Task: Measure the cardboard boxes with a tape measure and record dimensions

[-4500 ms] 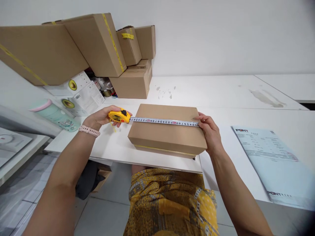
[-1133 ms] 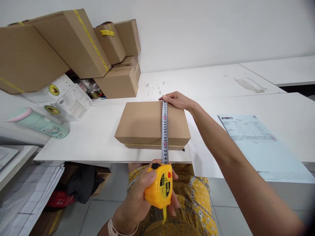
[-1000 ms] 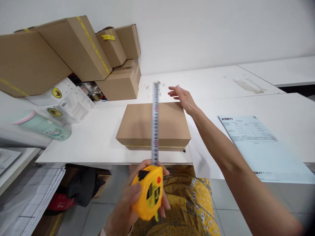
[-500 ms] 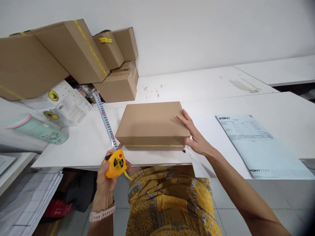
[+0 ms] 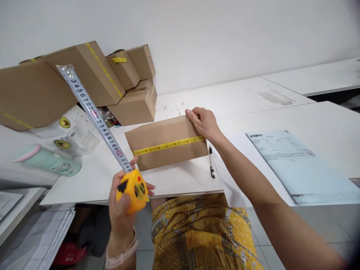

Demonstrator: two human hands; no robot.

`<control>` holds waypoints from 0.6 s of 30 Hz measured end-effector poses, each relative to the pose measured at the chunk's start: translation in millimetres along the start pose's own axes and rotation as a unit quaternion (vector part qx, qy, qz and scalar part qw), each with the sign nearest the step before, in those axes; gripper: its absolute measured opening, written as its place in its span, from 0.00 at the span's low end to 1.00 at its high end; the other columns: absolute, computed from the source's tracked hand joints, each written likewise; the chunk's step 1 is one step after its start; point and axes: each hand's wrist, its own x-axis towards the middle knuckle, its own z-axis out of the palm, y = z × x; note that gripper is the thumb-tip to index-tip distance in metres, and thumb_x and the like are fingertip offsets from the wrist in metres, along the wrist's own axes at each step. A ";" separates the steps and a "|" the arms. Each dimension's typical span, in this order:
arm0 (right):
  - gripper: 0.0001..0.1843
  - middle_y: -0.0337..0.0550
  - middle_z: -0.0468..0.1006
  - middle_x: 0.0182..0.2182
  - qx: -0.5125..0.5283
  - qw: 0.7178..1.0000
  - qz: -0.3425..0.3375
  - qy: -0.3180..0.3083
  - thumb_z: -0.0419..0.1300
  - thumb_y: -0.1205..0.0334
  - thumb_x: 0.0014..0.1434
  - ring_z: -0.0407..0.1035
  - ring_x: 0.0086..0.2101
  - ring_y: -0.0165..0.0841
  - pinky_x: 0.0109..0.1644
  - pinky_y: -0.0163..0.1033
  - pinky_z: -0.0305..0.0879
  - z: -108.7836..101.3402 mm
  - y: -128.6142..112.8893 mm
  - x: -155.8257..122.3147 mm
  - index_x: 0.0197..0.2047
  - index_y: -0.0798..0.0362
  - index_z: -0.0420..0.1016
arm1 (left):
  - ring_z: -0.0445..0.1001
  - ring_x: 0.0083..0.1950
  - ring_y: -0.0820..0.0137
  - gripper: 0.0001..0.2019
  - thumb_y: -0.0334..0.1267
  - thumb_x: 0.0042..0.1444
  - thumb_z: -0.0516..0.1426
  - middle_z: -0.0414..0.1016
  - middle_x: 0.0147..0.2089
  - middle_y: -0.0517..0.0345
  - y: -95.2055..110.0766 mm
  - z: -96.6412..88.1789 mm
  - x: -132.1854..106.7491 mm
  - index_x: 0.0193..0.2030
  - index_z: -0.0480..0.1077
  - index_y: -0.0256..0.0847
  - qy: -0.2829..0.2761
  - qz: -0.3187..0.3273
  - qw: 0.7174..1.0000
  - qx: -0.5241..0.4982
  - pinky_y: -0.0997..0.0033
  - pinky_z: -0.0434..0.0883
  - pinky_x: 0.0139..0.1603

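My left hand [image 5: 121,200] is closed around a yellow tape measure [image 5: 136,190]. Its metal blade [image 5: 97,122] sticks out up and to the left, its free end in front of the big boxes. At the table's near side is a brown cardboard box [image 5: 168,155], its yellow-taped side facing me. My right hand [image 5: 203,120] grips this box at its upper right corner, thumb on the top edge. A pen [image 5: 211,162] lies on the white table beside the box's right end, near my right forearm.
Several cardboard boxes [image 5: 132,107] are stacked at the back left. White boxes with avocado pictures [image 5: 80,137] and a mint green tumbler [image 5: 53,161] lie in front of them. Light blue printed papers [image 5: 303,165] rest on the white table [image 5: 233,103] to the right.
The cardboard box has been tipped so its taped side shows. My right hand has moved from its right edge to the upper corner. The tape measure's blade has been raised, and the pen is uncovered.
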 end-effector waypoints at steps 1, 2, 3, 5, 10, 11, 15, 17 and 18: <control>0.26 0.39 0.68 0.23 -0.017 1.000 -0.017 0.006 0.49 0.44 0.69 0.62 0.28 0.33 0.34 0.40 0.54 3.4 -1.1 2.8 0.23 0.49 0.57 | 0.83 0.33 0.60 0.25 0.53 0.50 0.68 0.58 0.75 0.45 -7.8 8.6 -10.8 0.52 0.73 0.46 -0.028 -0.007 1.000 -0.002 0.61 0.81 0.26; 0.25 0.39 0.68 0.23 -0.032 0.999 -0.033 0.011 0.49 0.46 0.70 0.62 0.28 0.33 0.34 0.40 0.53 6.7 -1.8 5.5 0.23 0.49 0.55 | 0.83 0.34 0.61 0.26 0.55 0.52 0.67 0.58 0.75 0.45 -17.5 17.0 -21.6 0.54 0.72 0.47 -0.058 -0.018 0.998 -0.013 0.62 0.81 0.27; 0.25 0.40 0.69 0.24 -0.043 0.998 -0.044 0.013 0.48 0.48 0.70 0.63 0.29 0.33 0.34 0.40 0.53 9.8 -2.1 8.6 0.23 0.49 0.54 | 0.83 0.34 0.62 0.27 0.57 0.53 0.66 0.59 0.74 0.44 -28.5 24.9 -31.5 0.56 0.71 0.47 -0.089 -0.036 0.995 -0.027 0.62 0.81 0.29; 0.24 0.41 0.72 0.26 -0.060 0.997 -0.055 0.011 0.46 0.49 0.71 0.64 0.29 0.33 0.35 0.40 0.53 15.0 -1.5 17.3 0.24 0.49 0.55 | 0.82 0.35 0.63 0.29 0.57 0.55 0.64 0.65 0.70 0.43 -51.8 38.4 -47.1 0.60 0.69 0.48 -0.129 -0.079 0.987 -0.051 0.64 0.81 0.31; 0.26 0.42 0.74 0.27 -0.111 0.993 -0.047 -0.013 0.44 0.46 0.73 0.64 0.29 0.35 0.34 0.40 0.52 23.3 0.8 48.3 0.25 0.49 0.61 | 0.81 0.38 0.63 0.32 0.56 0.56 0.64 0.75 0.57 0.45 -87.9 51.1 -57.3 0.64 0.64 0.48 -0.150 -0.153 0.975 -0.050 0.64 0.80 0.36; 0.26 0.43 0.75 0.27 -0.122 0.991 -0.044 -0.016 0.43 0.46 0.73 0.64 0.29 0.35 0.34 0.40 0.52 24.4 0.8 53.9 0.26 0.49 0.62 | 0.81 0.38 0.63 0.32 0.56 0.56 0.64 0.75 0.55 0.46 -89.9 50.8 -55.8 0.64 0.64 0.47 -0.152 -0.160 0.974 -0.051 0.65 0.80 0.35; 0.26 0.45 0.76 0.29 -0.166 0.985 -0.043 -0.019 0.42 0.46 0.73 0.64 0.30 0.37 0.35 0.40 0.52 27.8 -0.1 67.2 0.29 0.49 0.67 | 0.81 0.37 0.63 0.31 0.55 0.57 0.64 0.74 0.53 0.47 -89.1 49.2 -44.9 0.64 0.65 0.47 -0.154 -0.174 0.970 -0.069 0.65 0.80 0.34; 0.26 0.46 0.76 0.29 -0.187 0.981 -0.038 -0.018 0.42 0.45 0.73 0.65 0.30 0.38 0.35 0.41 0.52 29.2 -0.8 69.4 0.30 0.50 0.68 | 0.80 0.37 0.65 0.29 0.54 0.58 0.63 0.72 0.58 0.46 -87.1 50.2 -39.5 0.64 0.66 0.47 -0.151 -0.170 0.971 -0.073 0.66 0.80 0.34; 0.27 0.46 0.75 0.28 -0.197 0.980 -0.034 -0.017 0.41 0.45 0.73 0.65 0.30 0.38 0.35 0.41 0.52 30.0 -1.3 69.9 0.30 0.50 0.69 | 0.80 0.37 0.66 0.28 0.53 0.59 0.63 0.69 0.62 0.45 -86.3 51.3 -37.3 0.63 0.67 0.47 -0.149 -0.168 0.972 -0.074 0.66 0.79 0.34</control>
